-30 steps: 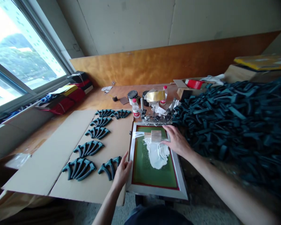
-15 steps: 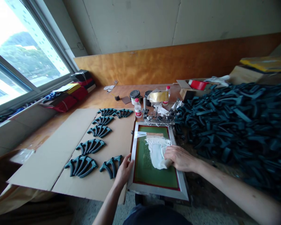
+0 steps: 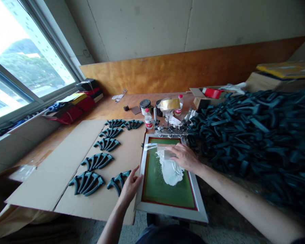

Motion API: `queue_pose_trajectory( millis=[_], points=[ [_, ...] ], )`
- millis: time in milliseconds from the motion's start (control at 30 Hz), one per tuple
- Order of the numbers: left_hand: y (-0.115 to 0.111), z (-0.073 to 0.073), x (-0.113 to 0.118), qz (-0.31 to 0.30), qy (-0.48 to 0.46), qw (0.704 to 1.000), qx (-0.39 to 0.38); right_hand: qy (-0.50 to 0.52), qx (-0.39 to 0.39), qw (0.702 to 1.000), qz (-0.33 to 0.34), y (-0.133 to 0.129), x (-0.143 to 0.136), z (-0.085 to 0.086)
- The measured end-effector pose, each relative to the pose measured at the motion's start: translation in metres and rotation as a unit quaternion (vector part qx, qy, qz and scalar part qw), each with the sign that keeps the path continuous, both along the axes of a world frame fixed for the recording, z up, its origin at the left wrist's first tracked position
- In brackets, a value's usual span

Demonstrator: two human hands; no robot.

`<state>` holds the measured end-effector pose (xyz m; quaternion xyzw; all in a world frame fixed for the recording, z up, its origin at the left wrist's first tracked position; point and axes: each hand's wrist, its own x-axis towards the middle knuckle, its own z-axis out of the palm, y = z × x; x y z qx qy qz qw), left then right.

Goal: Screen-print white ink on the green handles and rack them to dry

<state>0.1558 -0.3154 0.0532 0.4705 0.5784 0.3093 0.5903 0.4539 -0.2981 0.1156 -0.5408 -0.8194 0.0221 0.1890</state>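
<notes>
A screen-printing frame with pale metal sides and a green mesh lies in front of me. White paste is spread over the middle of the mesh. My right hand is closed over the upper part of the paste, gripping a flat pale scraper, partly hidden by the fingers. Beside the frame's left side is my left hand, its thumb at the edge and its index finger stretched apart; the other fingers are hidden. Dark green curved plastic pieces lie in fanned groups on cardboard to the left.
A large heap of dark green parts fills the right side. Behind the frame stand hinge clamps, a bottle, a paint tub and a tape roll. Red boxes sit near the window.
My right hand has moved up and left across the mesh with the scraper, from the lower right of the paste to its top. The frame's near end looks slightly larger. My left hand stays beside the frame.
</notes>
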Motion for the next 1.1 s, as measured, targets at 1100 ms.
queue_pose_trajectory(
  millis=[1100],
  points=[
    [-0.032,-0.036,-0.067,0.234,0.087,0.957,-0.146,-0.007,-0.135,0.961,-0.242,-0.084,0.127,-0.139]
  ],
)
